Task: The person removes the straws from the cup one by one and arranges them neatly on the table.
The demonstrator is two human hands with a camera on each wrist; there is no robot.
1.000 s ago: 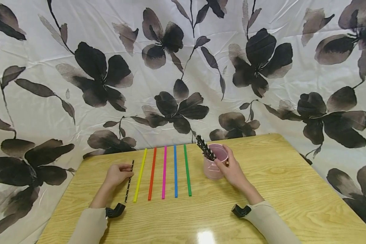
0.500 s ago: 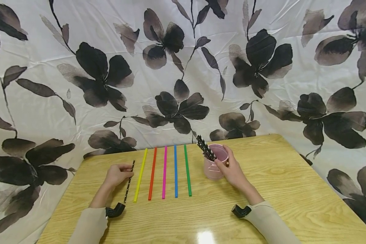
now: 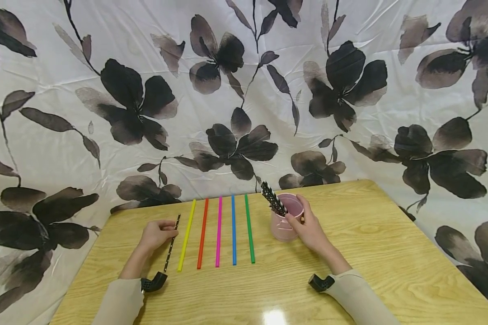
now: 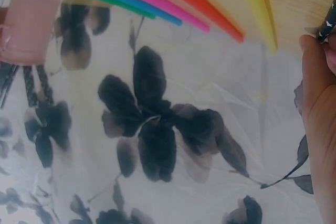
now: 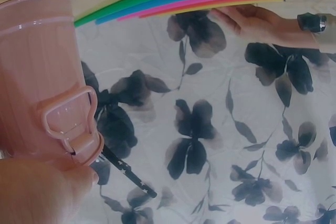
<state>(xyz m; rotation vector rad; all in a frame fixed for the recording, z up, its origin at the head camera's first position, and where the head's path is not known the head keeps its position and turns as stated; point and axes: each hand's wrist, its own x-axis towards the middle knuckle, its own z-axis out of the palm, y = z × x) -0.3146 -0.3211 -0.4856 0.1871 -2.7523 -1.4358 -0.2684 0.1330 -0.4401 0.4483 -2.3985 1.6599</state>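
Head view: the two hands are well apart, one on the cup (image 3: pixel 283 231) and one far to its left. From where I stand, the right hand (image 3: pixel 307 226) comes at the cup from its near right, forearm slanting up toward it, and grips its right side, thumb at the near rim and fingers round the far side. The cup is upright on the table (image 3: pixel 390 253), with black straws (image 3: pixel 274 199) bunched in it and leaning out to its left. Right wrist view shows the thumb close beside a pink loop (image 5: pixel 93 100) on the cup's wall.

Well left of the cup, the left hand (image 3: pixel 158 234) is low over the table, fingers pointing toward the cup, thumb and fingertips pinching a lone straw (image 3: pixel 169 253), dark with pale specks, in its far half. I can't tell whether that straw rests on the table along its whole length. Between it and the cup lie five more, spaced apart side by side: yellow straw (image 3: pixel 187 234), red straw (image 3: pixel 203 234), pink straw (image 3: pixel 218 232), blue straw (image 3: pixel 233 231) and, nearest the cup, green straw (image 3: pixel 250 230). Behind the cup hangs a flowered cloth (image 3: pixel 286 149).
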